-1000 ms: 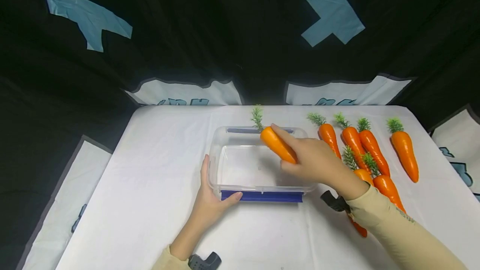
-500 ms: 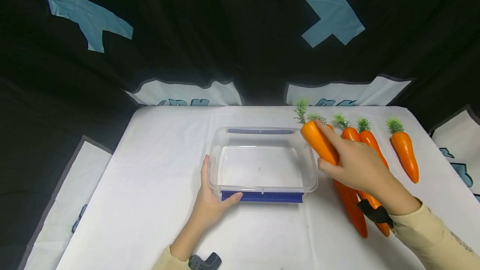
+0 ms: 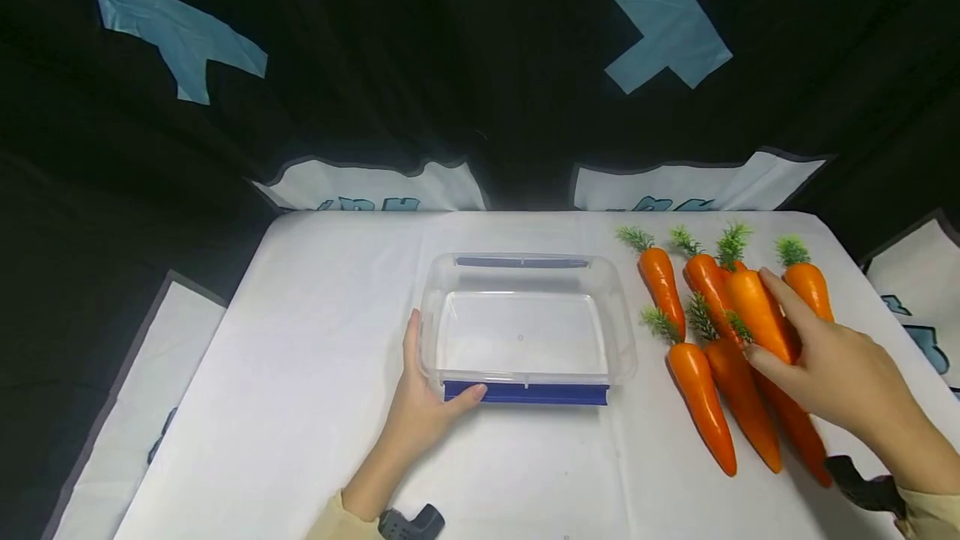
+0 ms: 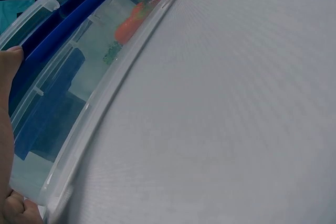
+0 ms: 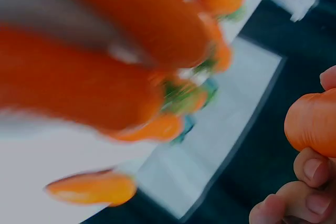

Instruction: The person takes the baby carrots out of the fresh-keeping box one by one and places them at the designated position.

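A clear plastic food container [image 3: 517, 332] with blue clips sits lidless on the white table, nothing inside. My left hand [image 3: 420, 407] grips its front left corner, thumb on the front blue clip [image 3: 525, 392]; the left wrist view shows fingertips [image 4: 23, 211] at its lower edge. My right hand [image 3: 847, 373] holds an orange carrot [image 3: 759, 313] with a green leafy top, thumb on one side and fingers on the other. This carrot is over a group of similar carrots, partly covering one. In the right wrist view, the held carrot [image 5: 315, 124] appears beside curled fingers [image 5: 310, 169].
Several carrots lie right of the container, including a near one [image 3: 703, 407] and a far one [image 3: 662, 286]. Another carrot [image 3: 810, 286] lies furthest right, partly behind my right hand. A black patterned cloth [image 3: 480, 90] hangs beyond the table [image 3: 315, 298].
My right hand has carried the carrot from above the container rightward to above the carrot group. My left hand and the container have stayed in place.
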The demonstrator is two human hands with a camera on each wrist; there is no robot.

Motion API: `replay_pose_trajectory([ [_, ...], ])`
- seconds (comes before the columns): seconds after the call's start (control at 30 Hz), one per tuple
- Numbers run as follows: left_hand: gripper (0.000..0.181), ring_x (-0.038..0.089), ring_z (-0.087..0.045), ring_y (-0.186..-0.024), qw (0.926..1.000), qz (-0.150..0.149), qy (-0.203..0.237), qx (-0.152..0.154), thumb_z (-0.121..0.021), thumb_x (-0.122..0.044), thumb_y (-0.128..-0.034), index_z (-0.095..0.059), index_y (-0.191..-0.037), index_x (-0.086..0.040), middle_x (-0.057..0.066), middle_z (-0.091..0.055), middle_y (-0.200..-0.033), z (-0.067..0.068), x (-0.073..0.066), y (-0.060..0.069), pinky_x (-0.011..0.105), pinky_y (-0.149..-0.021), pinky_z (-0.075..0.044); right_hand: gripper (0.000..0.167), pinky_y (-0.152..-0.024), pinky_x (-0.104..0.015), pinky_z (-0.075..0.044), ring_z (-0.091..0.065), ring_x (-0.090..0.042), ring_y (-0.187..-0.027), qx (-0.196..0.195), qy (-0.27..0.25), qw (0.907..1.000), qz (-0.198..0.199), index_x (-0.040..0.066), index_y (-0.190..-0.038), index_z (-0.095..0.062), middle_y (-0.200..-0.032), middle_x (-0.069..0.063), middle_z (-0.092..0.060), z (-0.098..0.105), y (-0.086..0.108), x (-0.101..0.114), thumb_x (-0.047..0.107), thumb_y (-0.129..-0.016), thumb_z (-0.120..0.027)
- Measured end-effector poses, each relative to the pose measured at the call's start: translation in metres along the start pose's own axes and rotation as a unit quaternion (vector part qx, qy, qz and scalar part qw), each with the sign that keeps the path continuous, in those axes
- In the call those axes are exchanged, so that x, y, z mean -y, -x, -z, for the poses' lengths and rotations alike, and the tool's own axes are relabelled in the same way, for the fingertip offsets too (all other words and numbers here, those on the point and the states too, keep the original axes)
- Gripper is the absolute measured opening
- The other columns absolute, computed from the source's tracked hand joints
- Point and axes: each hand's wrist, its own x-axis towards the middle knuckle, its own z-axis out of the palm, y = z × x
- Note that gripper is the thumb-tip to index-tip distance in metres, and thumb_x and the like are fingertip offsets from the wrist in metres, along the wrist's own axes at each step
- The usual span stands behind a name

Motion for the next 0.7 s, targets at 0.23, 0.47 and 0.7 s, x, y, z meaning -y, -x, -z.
replay_pose_trajectory([
  [0.23, 0.131, 0.036, -0.022, -0.151, 1.0, -0.005, 0.002, 0.001, -0.089, -0.031, -0.0715, 0.008, -0.159, -0.03, 0.01, -0.011, -0.167, 0.001, 0.0, 0.0, 0.063, -0.119, -0.021, 0.103, -0.046, -0.037, -0.054, -0.047, -0.022, -0.056, -0.006, 0.001, 0.9981, -0.062, 0.0, -0.157, -0.001, -0.088, -0.035, -0.055, -0.008, 0.013, -0.047, 0.032, -0.086, -0.069],
  [0.47, 0.13, 0.035, -0.022, -0.151, 1.0, -0.006, 0.006, -0.002, -0.089, -0.03, -0.0716, 0.006, -0.16, -0.03, 0.01, -0.011, -0.167, 0.0, -0.002, 0.0, 0.062, -0.12, -0.021, 0.105, -0.051, -0.042, -0.057, -0.049, -0.029, -0.066, -0.023, -0.026, 0.9972, -0.066, -0.001, -0.156, 0.001, -0.111, -0.044, -0.044, -0.018, 0.022, -0.082, 0.021, -0.085, -0.073],
  [0.7, 0.13, 0.034, -0.021, -0.151, 0.9999, -0.008, 0.01, -0.004, -0.089, -0.029, -0.0715, 0.006, -0.159, -0.033, 0.01, -0.01, -0.167, 0.0, -0.001, 0.001, 0.062, -0.12, -0.02, 0.107, -0.051, -0.034, -0.053, -0.049, -0.025, -0.065, 0.033, -0.028, 0.9964, -0.072, -0.003, -0.155, 0.004, -0.101, -0.041, -0.048, -0.027, 0.029, -0.101, 0.024, -0.087, -0.074],
])
